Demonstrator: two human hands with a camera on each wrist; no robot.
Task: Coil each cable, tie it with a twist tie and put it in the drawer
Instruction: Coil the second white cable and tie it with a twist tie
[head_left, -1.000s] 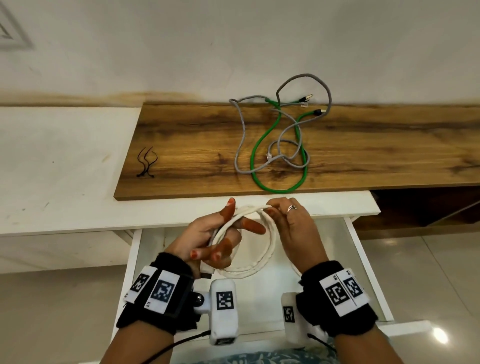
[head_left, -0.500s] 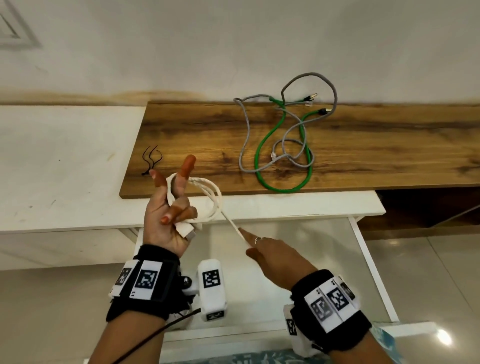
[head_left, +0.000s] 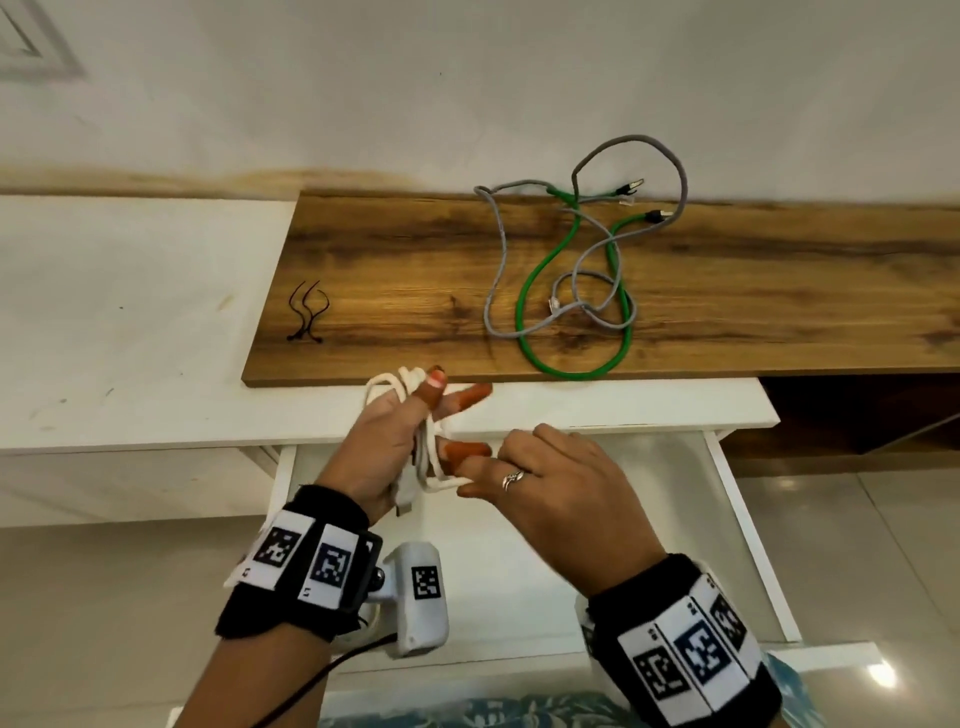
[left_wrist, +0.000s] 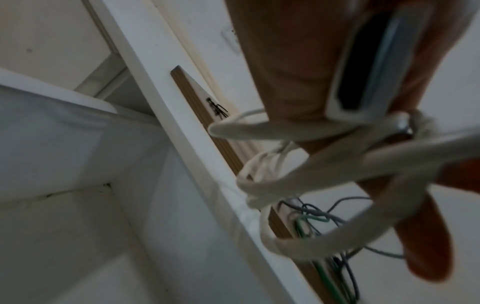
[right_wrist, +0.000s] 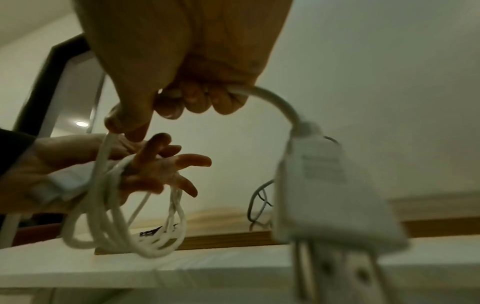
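A white cable (head_left: 395, 382) is wound in several loops around my left hand (head_left: 441, 415), just above the open white drawer (head_left: 740, 519). The fingers are spread and one connector (left_wrist: 371, 67) is held against the palm. My right hand (head_left: 478, 480) touches the left hand's lower fingers and grips the cable's free end in curled fingers. The cable's plug (right_wrist: 324, 195) hangs below the right hand. Loops of the cable (right_wrist: 109, 216) dangle under the left hand. Black twist ties (head_left: 306, 319) lie on the left end of the wooden board (head_left: 779, 291).
A green cable (head_left: 571, 371) and a grey cable (head_left: 493, 291) lie tangled together on the board near the wall. A white counter (head_left: 130, 312) runs to the left. Tiled floor shows on both sides of the drawer.
A wide loop held by both hands became tight turns around my left hand. My right hand drew a strand out to the lower right, then came back against the left hand.
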